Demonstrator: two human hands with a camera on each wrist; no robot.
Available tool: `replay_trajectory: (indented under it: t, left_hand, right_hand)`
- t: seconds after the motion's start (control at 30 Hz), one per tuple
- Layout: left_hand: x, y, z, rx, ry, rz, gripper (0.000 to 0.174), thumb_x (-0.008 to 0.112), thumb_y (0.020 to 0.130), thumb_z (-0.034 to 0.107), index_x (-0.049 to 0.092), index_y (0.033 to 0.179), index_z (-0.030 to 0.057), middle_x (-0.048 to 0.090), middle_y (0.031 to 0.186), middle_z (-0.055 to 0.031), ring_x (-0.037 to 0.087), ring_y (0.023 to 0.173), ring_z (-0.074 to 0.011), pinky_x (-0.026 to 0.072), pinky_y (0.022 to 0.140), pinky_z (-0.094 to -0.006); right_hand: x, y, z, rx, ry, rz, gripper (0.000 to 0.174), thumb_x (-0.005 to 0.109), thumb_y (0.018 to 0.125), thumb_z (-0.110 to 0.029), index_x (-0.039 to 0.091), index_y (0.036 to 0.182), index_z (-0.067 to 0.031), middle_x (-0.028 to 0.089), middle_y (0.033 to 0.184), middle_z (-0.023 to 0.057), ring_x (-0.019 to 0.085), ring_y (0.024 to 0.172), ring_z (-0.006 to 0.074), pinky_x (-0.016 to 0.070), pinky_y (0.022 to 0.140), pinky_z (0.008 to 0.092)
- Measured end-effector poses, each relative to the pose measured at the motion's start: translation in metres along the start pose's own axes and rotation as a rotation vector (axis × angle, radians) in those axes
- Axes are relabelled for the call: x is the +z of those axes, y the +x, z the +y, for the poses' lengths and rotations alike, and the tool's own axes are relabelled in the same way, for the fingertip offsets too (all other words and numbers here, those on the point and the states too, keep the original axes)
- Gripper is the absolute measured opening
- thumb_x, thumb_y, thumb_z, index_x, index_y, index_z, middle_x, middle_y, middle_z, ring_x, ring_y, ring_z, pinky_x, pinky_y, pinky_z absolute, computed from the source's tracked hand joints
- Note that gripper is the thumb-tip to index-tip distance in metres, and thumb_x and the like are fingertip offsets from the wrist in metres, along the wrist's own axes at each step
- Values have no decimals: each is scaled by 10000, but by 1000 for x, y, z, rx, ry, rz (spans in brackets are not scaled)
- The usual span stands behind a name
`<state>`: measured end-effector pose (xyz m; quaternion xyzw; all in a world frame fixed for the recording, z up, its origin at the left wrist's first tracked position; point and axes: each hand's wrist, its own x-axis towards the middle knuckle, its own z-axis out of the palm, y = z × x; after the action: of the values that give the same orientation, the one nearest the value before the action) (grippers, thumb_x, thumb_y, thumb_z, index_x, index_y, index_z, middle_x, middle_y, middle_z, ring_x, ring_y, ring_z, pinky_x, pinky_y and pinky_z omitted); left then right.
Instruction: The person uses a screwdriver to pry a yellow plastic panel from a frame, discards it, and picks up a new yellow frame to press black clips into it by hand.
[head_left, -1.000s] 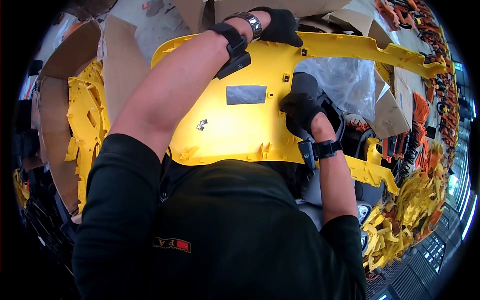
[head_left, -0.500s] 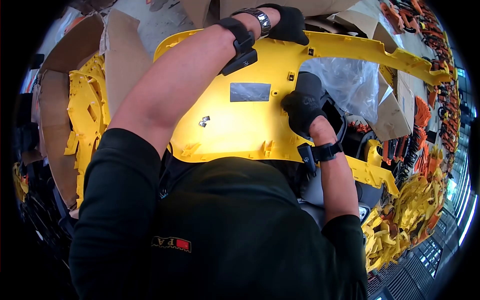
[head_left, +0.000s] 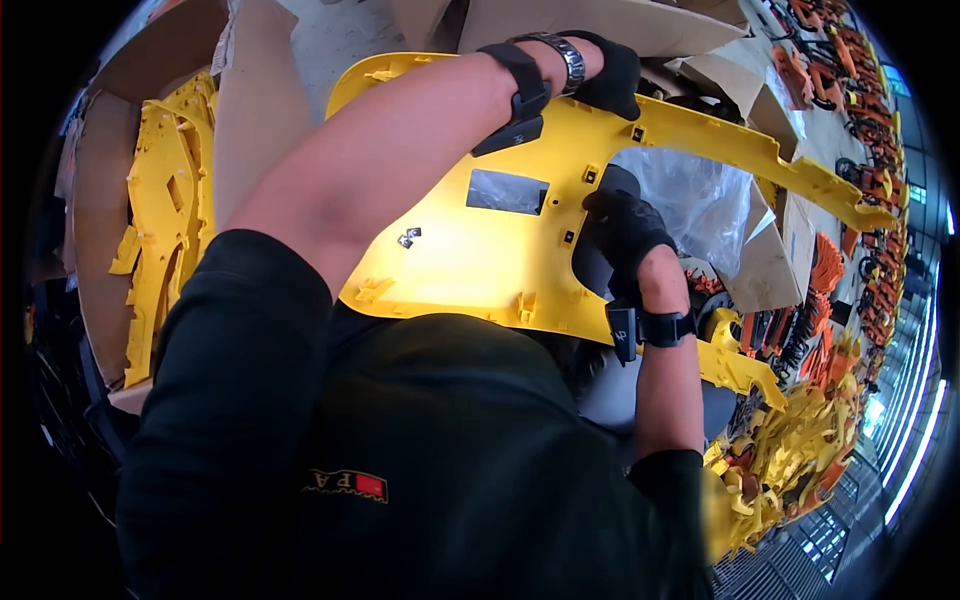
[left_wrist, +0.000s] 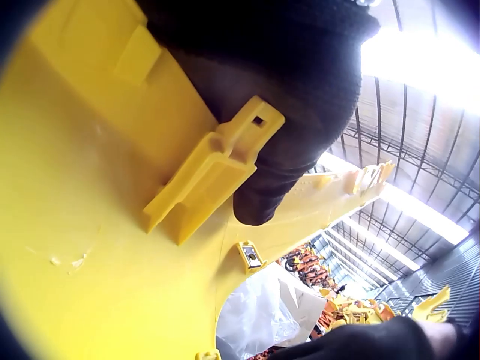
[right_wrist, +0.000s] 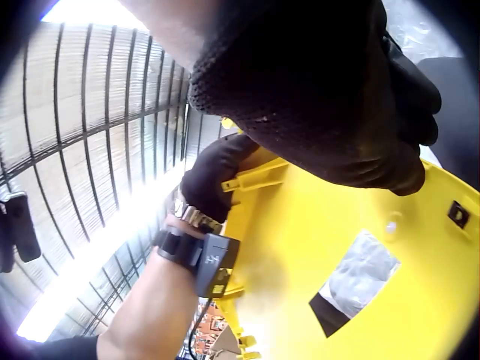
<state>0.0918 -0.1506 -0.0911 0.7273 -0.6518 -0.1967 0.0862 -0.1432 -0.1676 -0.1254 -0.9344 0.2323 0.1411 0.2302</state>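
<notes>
A large yellow plastic panel (head_left: 450, 265) with a wide cutout stands across the lap, its near edge against the dark shirt. My gloved left hand (head_left: 610, 80) grips its far edge; in the left wrist view, that dark glove (left_wrist: 277, 112) wraps the rim beside a moulded yellow bracket (left_wrist: 217, 169). At the cutout edge, the gloved right hand (head_left: 628, 225) has its fingers curled, thumb on the panel's face; its palm side is hidden. Small black clips sit along this edge, one above the right hand (head_left: 637, 134) and one below it (head_left: 568, 237). A rectangular window (head_left: 507, 192) pierces the panel.
Left stands an open cardboard box (head_left: 105, 200) holding more yellow panels (head_left: 170, 190). Clear plastic film (head_left: 695, 190) and cardboard (head_left: 770, 265) show behind the cutout. Yellow parts (head_left: 790, 450) are heaped at right, with rows of orange parts (head_left: 880, 200) beyond.
The panel and both hands have shifted slightly right in view, and the panel has tilted. The right hand has slid up along the cutout edge, uncovering a black clip. The left hand keeps its grip.
</notes>
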Motion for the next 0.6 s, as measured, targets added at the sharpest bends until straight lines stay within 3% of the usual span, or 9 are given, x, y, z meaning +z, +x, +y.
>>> replay_trajectory:
  t: [0.13,0.2,0.3,0.4,0.6]
  left_hand:
    - [-2,0,2,-63,-70,-42,505,647,905,496,740,1051,21,743,942,-142,705,810,-279,535,770,-376]
    - [3,5,-1,-84,-97,-57,510,652,900,498,741,1053,20,743,944,-143,704,813,-283,535,772,-378]
    - [9,14,-4,1,-66,5,518,661,885,510,749,1023,18,742,942,-147,701,804,-280,532,761,-374]
    - [11,11,-10,-53,-115,-6,519,654,885,517,754,1021,27,741,935,-150,698,775,-281,531,747,-378]
    - [16,17,-12,-13,-119,-40,536,670,854,517,745,1031,17,741,957,-163,706,810,-304,544,776,-399]
  right_hand:
    - [-11,-10,-17,-50,-93,24,231,679,828,-132,713,1044,-57,717,1011,174,688,964,353,551,827,402]
    - [7,-5,-25,-108,-433,-158,203,679,830,-133,686,1027,-87,709,980,161,690,921,352,559,774,414]
    - [34,-9,-15,-153,-441,-141,257,708,823,-217,660,1049,-107,703,987,131,682,962,340,554,804,435]
    - [50,-5,-5,-128,-463,-122,257,708,821,-229,638,1045,-124,690,971,118,678,945,336,551,773,447]
    - [53,-4,-3,-223,-431,-138,151,674,844,-178,639,970,-103,692,933,128,687,906,324,546,769,430]
